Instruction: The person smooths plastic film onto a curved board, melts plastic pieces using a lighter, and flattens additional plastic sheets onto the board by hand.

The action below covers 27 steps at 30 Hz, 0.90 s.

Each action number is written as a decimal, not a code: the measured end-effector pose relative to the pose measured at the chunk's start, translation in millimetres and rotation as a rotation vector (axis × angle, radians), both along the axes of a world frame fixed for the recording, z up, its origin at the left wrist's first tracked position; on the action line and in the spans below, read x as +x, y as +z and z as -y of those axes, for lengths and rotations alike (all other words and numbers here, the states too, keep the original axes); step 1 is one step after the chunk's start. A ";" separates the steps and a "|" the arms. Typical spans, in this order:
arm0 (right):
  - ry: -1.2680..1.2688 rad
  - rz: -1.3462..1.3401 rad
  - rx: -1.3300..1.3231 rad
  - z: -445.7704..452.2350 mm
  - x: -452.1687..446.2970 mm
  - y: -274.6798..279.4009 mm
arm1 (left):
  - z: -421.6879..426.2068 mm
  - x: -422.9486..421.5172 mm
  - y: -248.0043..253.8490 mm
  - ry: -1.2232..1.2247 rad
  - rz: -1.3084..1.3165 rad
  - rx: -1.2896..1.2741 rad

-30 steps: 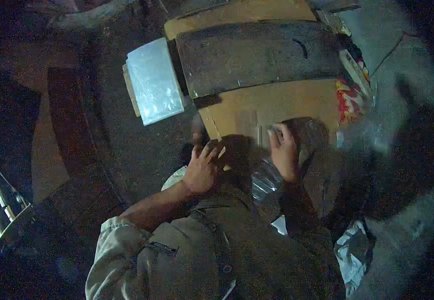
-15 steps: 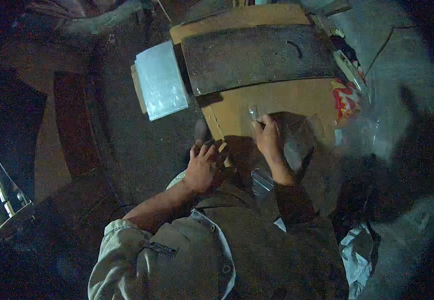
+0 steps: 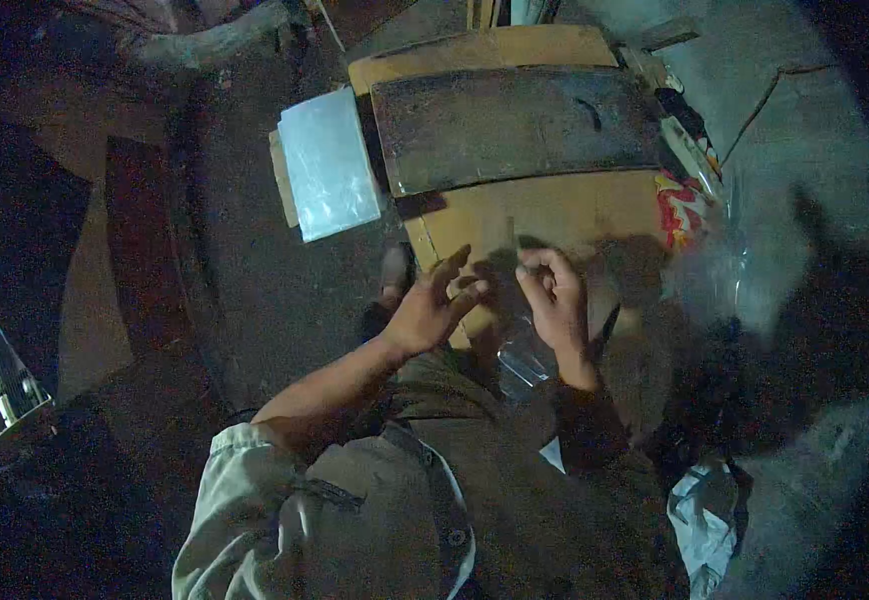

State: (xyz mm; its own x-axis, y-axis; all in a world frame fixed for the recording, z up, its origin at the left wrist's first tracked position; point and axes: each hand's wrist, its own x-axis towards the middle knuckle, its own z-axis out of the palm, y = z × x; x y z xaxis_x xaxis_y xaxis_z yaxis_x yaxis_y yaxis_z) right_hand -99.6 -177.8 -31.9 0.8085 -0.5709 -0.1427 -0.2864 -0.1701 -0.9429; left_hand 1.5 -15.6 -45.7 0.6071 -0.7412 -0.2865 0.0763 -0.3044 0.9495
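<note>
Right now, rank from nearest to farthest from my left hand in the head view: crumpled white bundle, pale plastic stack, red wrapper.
1. Pale plastic stack, forward and left of the left hand.
2. Red wrapper, right edge of cardboard.
3. Crumpled white bundle, lower right.

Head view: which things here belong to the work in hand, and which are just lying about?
Likely part of the job:
clear plastic near the right hand
cardboard work surface
flat plastic sheeting, possibly

Apparently lying about:
red-printed wrapper
crumpled white material
</note>
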 end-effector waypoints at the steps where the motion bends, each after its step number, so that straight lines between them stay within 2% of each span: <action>1: 0.001 -0.001 -0.004 0.4 -2.5 0.1 | 4.3 -0.4 -5.8 0.001 -0.001 -0.004; 3: 0.035 -0.035 0.061 2.0 -8.2 -2.0 | 14.4 2.6 -10.0 -0.012 -0.235 -0.016; 4: 0.036 -0.036 0.059 2.4 -9.6 -2.2 | 17.7 3.0 -7.0 -0.011 -0.236 -0.018; 6: 0.109 -0.042 -0.021 2.0 -11.2 -1.9 | 21.6 4.0 -0.5 0.016 -0.438 -0.190; 7: 0.109 -0.043 -0.021 -1.3 -10.9 1.1 | 21.1 3.1 -3.9 0.017 -0.440 -0.190; 9: 0.065 0.028 0.057 -10.4 -7.0 12.0 | 19.7 1.6 -10.2 0.018 -0.396 -0.345; 11: 0.092 0.008 0.060 -11.9 -7.3 11.6 | 19.3 0.1 -9.5 0.054 -0.419 -0.317; 14: -0.050 0.018 0.338 -16.9 -4.4 10.0 | 17.8 -1.6 -11.5 0.106 -0.466 -0.290; 17: 0.020 -0.066 0.296 -16.9 -9.8 -3.0 | 18.6 -0.9 -12.1 0.132 -0.509 -0.303; 21: -0.039 -0.035 0.283 -19.9 -8.9 -12.2 | 21.8 2.2 -8.8 0.149 -0.469 -0.243; 27: -0.043 -0.053 0.525 -12.8 -13.3 -32.3 | 30.3 9.6 -5.8 0.184 -0.376 -0.183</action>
